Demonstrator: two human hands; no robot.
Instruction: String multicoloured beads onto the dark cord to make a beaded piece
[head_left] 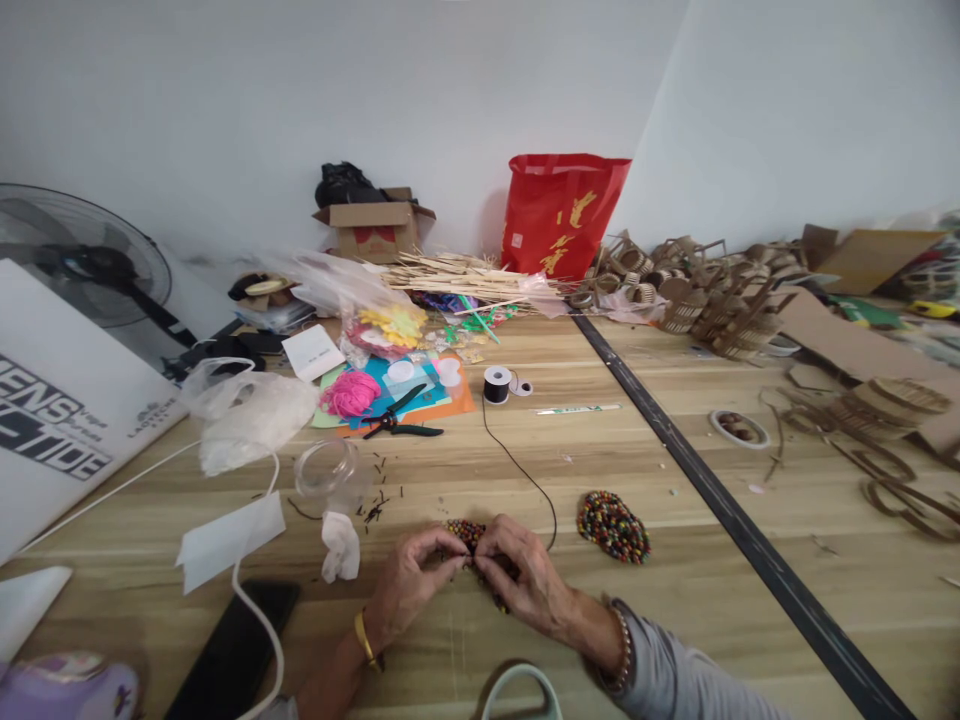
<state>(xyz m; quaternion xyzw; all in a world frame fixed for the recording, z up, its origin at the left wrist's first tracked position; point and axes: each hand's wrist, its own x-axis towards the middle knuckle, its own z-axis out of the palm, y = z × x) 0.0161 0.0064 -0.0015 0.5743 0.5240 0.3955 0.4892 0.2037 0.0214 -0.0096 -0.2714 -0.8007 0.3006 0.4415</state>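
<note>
My left hand (416, 580) and my right hand (529, 575) meet at the fingertips low in the middle of the head view. Both pinch a short dark piece of black cord (523, 468), which trails from a spool (496, 385) and passes behind my right hand. A bunch of multicoloured beads (466, 530) lies right at the fingers, partly covered by them. Some of these beads also show under my right hand. To the right rests a coiled heap of strung beads (613, 527), apart from the hands. The exact pinch point is small and partly hidden.
Black-handled pliers (401, 415) lie on coloured sheets beside pink yarn (350, 393). Left of my hands are a clear round container (328, 470), crumpled tissue (340, 547) and a white cable (238, 580). A mug rim (521, 675) stands near me. Woven baskets (739, 315) crowd the right.
</note>
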